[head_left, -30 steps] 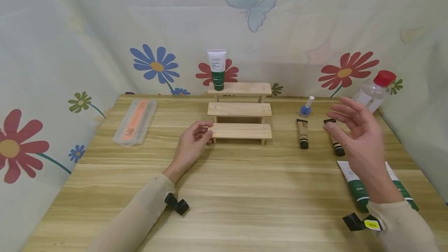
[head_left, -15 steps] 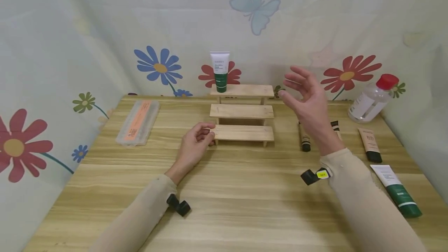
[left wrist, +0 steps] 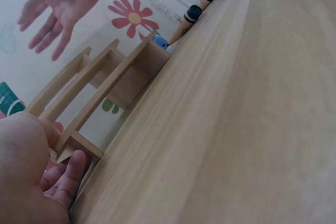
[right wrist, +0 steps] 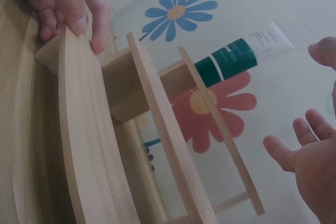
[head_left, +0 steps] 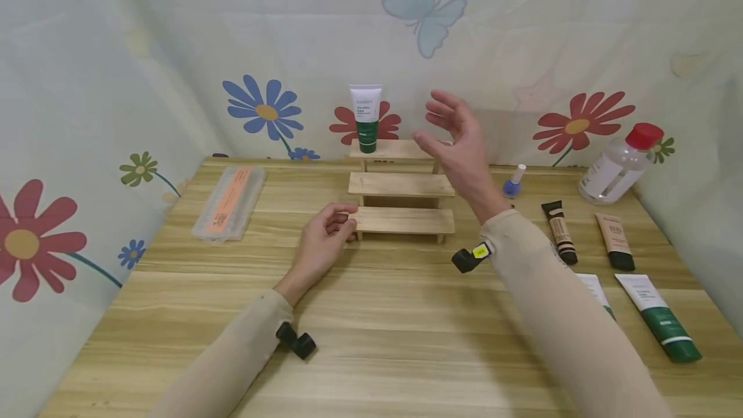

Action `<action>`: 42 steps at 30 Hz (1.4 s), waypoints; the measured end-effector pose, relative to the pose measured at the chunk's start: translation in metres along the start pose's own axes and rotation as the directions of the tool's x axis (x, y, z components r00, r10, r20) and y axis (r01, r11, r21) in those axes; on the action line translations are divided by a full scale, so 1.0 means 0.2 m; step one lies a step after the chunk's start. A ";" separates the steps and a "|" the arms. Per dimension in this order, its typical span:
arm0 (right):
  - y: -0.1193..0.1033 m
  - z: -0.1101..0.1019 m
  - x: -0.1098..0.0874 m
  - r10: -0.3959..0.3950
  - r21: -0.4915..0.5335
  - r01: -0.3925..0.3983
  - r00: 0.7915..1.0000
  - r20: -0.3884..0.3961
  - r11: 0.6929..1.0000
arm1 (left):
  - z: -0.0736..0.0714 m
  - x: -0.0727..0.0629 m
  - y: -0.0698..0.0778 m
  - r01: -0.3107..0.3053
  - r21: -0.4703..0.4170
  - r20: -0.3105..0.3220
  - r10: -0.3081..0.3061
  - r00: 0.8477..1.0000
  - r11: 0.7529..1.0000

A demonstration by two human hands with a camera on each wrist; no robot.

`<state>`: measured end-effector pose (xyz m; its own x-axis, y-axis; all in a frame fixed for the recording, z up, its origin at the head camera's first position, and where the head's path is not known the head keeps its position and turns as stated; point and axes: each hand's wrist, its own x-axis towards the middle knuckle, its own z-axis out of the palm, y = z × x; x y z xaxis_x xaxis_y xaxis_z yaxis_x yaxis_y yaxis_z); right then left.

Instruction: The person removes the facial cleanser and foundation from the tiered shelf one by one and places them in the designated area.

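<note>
A three-step wooden display stand (head_left: 404, 220) stands mid-table, and a white-and-green squeeze tube (head_left: 366, 119) is upright on the left of its top step. My left hand (head_left: 322, 235) grips the left end of the lowest step; in the left wrist view its fingers (left wrist: 68, 179) bend around the step's corner. Beside the stand's upper right end, my right hand (head_left: 461, 150) is raised with fingers spread and loosely bent, holding nothing. The right wrist view shows that hand's fingers (right wrist: 281, 153) apart from the tube (right wrist: 231, 61).
On the right lie a dark-capped tube (head_left: 559, 231), a beige BB tube (head_left: 614, 242) and a green-and-white tube (head_left: 660, 319); another tube (head_left: 596, 289) is partly behind the sleeve. Blue nail polish (head_left: 513, 183) and a red-capped bottle (head_left: 616, 166) stand behind. A clear plastic case (head_left: 228, 204) lies left.
My right hand has moved left from above the tubes on the right to beside the stand's top step. My left hand has stayed at the lowest step.
</note>
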<state>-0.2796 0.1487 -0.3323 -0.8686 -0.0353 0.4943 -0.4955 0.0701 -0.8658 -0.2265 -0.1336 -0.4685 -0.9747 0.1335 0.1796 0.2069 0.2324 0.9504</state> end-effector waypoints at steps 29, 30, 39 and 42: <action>0.15 0.37 0.17 0.075 0.035 -0.077 0.996 0.052 0.996 | 0.02 0.01 0.02 0.008 -0.025 0.003 -0.008 1.000 1.000; 0.15 0.37 0.17 0.075 0.033 -0.077 0.996 0.053 0.997 | 0.02 0.01 0.02 0.010 -0.025 0.004 -0.010 1.000 1.000; 0.18 0.39 0.18 0.062 0.016 -0.063 0.995 0.080 0.998 | 0.01 -0.05 0.17 0.007 -0.024 -0.001 -0.007 1.000 1.000; 0.18 0.40 0.18 0.063 0.015 -0.065 0.995 0.081 0.998 | 0.00 -0.06 0.17 0.005 -0.023 -0.002 -0.006 1.000 1.000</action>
<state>-0.3282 0.0700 -0.3519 -0.8958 -0.1111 0.4304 -0.4381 0.0573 -0.8971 -0.2075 -0.1269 -0.4377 -0.9760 0.1299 0.1749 0.1996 0.2114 0.9568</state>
